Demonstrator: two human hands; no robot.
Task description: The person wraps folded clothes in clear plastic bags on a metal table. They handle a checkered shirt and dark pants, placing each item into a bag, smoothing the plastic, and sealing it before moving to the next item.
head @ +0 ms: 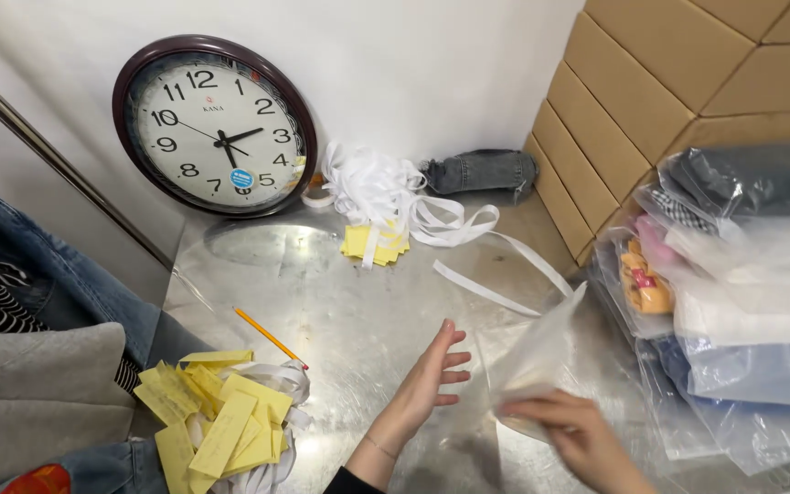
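Note:
My right hand [571, 430] pinches the lower edge of a clear plastic bag [541, 352] that stands up off the shiny metal table [349, 293]. My left hand [432, 377] is flat and open just left of the bag, fingers spread, holding nothing. A heap of yellow paper tags [217, 412] on white strips lies to the left of my left hand. A yellow pencil [270, 337] rests on the table above that heap.
A round wall clock [215, 125] leans against the white wall. Tangled white ribbon [386, 192] and more yellow tags [374, 242] lie at the back. Folded jeans [482, 171] sit by stacked cardboard boxes [651, 82]. Bagged clothes [742, 293] pile at right; garments [29, 366] lie at left.

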